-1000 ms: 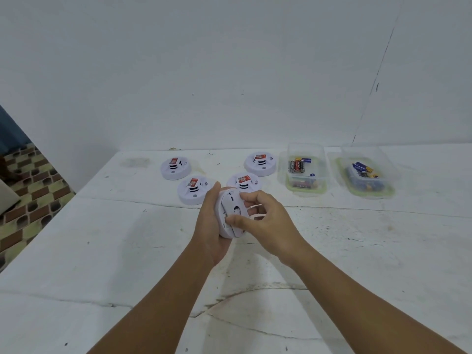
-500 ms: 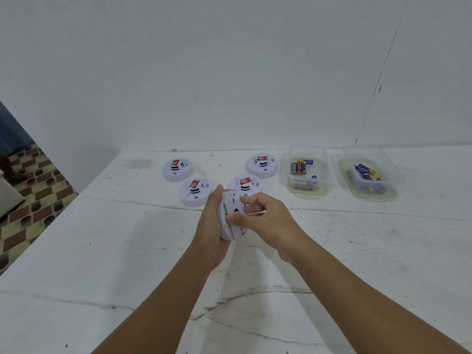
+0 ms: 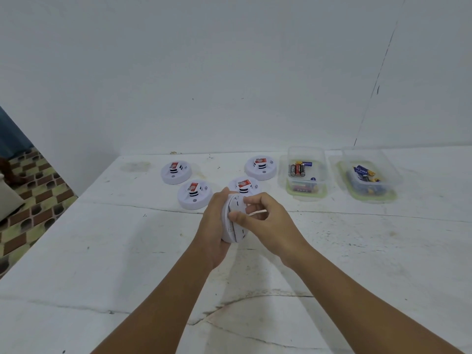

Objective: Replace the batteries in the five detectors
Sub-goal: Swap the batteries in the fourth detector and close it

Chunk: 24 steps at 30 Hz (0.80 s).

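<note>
White table [image 3: 102,251] by a white wall. Left hand [image 3: 213,226] wraps round 1 detector [image 3: 233,221], held on edge near the middle so its back faces the right hand [image 3: 265,221], whose thumb and fingers pinch at it. 4 detectors [image 3: 194,194] lie behind; 2 tubs of batteries [image 3: 297,169] sit far right. Fingers hide the battery slot.

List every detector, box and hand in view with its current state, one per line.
Held detector: off the table, on edge, back toward camera.
Four detectors: on the table, face up, untouched.
Left box: lidless, batteries inside.
Right box: lidless, batteries inside.
Left hand: grips held detector.
Right hand: fingers curled at its back.
</note>
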{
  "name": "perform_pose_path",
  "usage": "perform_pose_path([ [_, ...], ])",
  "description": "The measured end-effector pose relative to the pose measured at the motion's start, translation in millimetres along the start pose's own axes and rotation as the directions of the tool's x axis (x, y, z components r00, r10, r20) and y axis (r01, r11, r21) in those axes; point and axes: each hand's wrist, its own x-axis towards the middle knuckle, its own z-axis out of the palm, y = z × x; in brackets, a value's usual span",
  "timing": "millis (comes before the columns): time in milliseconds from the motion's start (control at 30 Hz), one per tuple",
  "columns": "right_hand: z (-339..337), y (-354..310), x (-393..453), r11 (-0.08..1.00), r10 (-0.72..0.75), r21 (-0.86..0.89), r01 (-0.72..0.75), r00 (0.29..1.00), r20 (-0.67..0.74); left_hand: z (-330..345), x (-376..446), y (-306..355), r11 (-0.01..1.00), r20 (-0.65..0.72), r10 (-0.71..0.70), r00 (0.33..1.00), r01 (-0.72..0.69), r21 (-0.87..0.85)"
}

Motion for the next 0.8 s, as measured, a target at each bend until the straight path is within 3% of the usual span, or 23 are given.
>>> perform_pose_path([
  [433, -6.0, -8.5, 1.1, 0.997, 0.055, 0.044, -0.056, 0.998, 0.025, 8.1, -3.4, 0.1, 0.999, -0.023, -0.006, 1.0, 0.007, 0.031],
  [633, -7.3, -7.9, 0.2, 0.985, 0.11, 0.131, -0.114, 0.993, 0.039, 7.1, -4.3, -1.9, 0.992, -0.066, 0.015, 0.998, -0.007, 0.122],
  [800, -4.5, -3.6, -3.2, 0.99, 0.052, 0.133, -0.054, 0.998, 0.021, 8.9, -5.3, 1.7, 0.99, -0.065, 0.053, 0.996, -0.044, 0.132],
])
